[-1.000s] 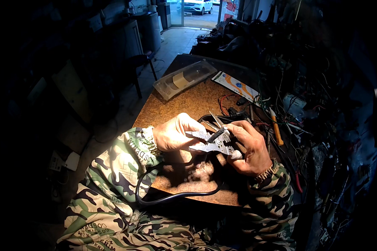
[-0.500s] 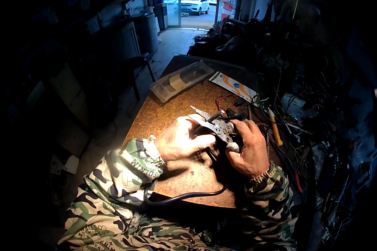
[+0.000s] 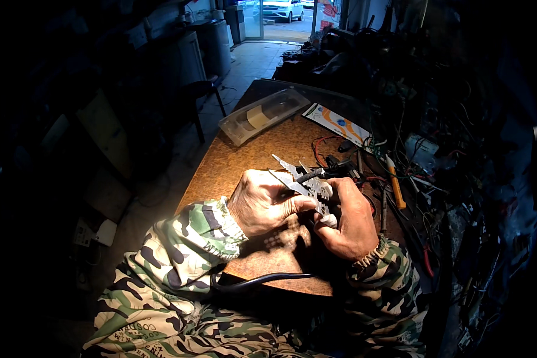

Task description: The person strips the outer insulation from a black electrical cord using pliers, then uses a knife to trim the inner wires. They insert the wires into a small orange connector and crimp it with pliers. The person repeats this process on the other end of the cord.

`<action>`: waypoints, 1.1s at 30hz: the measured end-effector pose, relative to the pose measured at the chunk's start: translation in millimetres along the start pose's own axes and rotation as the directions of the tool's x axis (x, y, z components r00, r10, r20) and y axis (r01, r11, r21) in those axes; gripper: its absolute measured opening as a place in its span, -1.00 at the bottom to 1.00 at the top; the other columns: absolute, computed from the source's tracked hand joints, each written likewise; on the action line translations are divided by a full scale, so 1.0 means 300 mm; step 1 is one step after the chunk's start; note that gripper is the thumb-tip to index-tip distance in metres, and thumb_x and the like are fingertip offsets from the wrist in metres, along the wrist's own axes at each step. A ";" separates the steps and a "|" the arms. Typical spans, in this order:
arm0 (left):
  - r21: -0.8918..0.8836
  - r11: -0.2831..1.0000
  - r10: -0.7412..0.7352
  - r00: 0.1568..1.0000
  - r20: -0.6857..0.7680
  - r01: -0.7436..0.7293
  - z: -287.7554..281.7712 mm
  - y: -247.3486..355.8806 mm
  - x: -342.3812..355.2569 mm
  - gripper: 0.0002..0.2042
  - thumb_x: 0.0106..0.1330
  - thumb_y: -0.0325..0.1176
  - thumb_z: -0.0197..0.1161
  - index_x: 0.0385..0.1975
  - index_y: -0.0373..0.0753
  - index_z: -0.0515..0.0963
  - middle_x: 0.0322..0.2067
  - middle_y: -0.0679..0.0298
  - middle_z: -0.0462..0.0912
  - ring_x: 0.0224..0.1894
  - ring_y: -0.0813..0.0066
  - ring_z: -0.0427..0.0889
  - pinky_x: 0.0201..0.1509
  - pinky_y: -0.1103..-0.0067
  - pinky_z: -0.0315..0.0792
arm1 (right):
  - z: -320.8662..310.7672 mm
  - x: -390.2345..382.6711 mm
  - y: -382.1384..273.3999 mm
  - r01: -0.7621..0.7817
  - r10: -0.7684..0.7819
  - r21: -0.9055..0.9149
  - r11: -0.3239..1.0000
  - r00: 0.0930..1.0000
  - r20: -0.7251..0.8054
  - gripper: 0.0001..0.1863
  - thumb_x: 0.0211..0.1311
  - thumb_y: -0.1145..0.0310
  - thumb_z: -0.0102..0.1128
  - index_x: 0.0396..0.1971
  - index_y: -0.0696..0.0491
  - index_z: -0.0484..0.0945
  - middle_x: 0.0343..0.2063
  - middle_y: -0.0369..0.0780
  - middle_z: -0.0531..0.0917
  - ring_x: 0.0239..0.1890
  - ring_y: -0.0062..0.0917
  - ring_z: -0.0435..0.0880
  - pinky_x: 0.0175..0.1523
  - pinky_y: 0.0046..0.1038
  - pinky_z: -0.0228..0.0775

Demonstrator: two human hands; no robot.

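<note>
Silver pliers (image 3: 304,184) stand tilted above the near part of the bench (image 3: 212,173), held between both hands, their toothed nose pointing up and leftward with the jaws parted and a short black cable piece (image 3: 311,175) lying across them. Right hand (image 3: 353,219) comes in from the lower right, wrist bent inward, its thumb and fingers gripping the pale handles, which sit apart. Left hand (image 3: 261,204) reaches from the lower left, back upward, fingers curled and thumb stretched along the tool's lower side; whether these fingers pinch the tool or the cable, I cannot tell. Camouflage sleeves (image 3: 179,250) gather at both wrists. Black cord (image 3: 268,278) runs along the bench's near edge. Beyond lie a clear tray (image 3: 240,136), a white-and-orange card (image 3: 339,124) and, rightward, a yellow-handled tool (image 3: 395,184).
</note>
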State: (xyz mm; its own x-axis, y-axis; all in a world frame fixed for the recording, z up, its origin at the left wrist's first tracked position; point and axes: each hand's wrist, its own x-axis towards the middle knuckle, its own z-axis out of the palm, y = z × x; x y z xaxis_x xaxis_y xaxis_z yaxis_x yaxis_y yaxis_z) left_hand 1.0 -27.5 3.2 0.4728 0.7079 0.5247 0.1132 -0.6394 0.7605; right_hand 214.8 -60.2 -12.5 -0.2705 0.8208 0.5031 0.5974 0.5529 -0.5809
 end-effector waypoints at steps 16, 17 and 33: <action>-0.232 0.910 -0.360 0.932 -0.030 0.344 0.035 0.000 0.034 -0.74 0.24 -0.29 0.48 -0.34 -0.41 0.68 -0.54 0.34 0.67 -0.48 0.79 0.51 -0.47 0.70 0.38 | 0.032 -0.011 0.032 -0.158 0.169 0.278 0.948 0.986 -0.014 -0.45 -0.04 0.45 0.34 0.02 0.25 0.43 -0.22 -0.06 0.56 -0.16 -0.28 0.63 -0.03 -0.31 0.48; -0.206 0.896 -0.411 0.911 -0.044 0.394 0.026 0.012 0.030 -0.73 0.23 -0.26 0.49 -0.39 -0.40 0.68 -0.60 0.39 0.64 -0.52 0.81 0.46 -0.52 0.70 0.33 | 0.027 -0.005 0.020 -0.220 0.234 0.270 0.937 0.972 -0.018 -0.49 -0.01 0.43 0.32 -0.01 0.24 0.43 -0.28 -0.11 0.55 -0.23 -0.35 0.60 -0.11 -0.35 0.46; -0.231 0.845 -0.462 0.876 0.135 0.482 0.033 -0.064 0.029 -0.65 0.48 -0.34 -0.06 0.05 -0.48 0.48 -0.47 0.39 0.51 -0.51 0.72 0.42 -0.37 0.65 0.49 | -0.227 0.001 0.271 -0.502 0.206 -0.654 0.566 0.854 -0.478 -0.26 -0.03 0.05 0.49 0.07 0.25 0.50 -0.06 0.10 0.57 0.00 -0.01 0.55 0.10 -0.10 0.41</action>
State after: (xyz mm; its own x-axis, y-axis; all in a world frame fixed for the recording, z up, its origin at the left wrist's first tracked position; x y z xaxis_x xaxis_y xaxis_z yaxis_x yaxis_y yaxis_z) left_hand 11.5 -12.1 -10.8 0.4802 0.8753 0.0564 0.1217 -0.1302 0.9840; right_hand 314.7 -24.8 -15.9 0.2530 0.7461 0.6159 0.9675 -0.1933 -0.1632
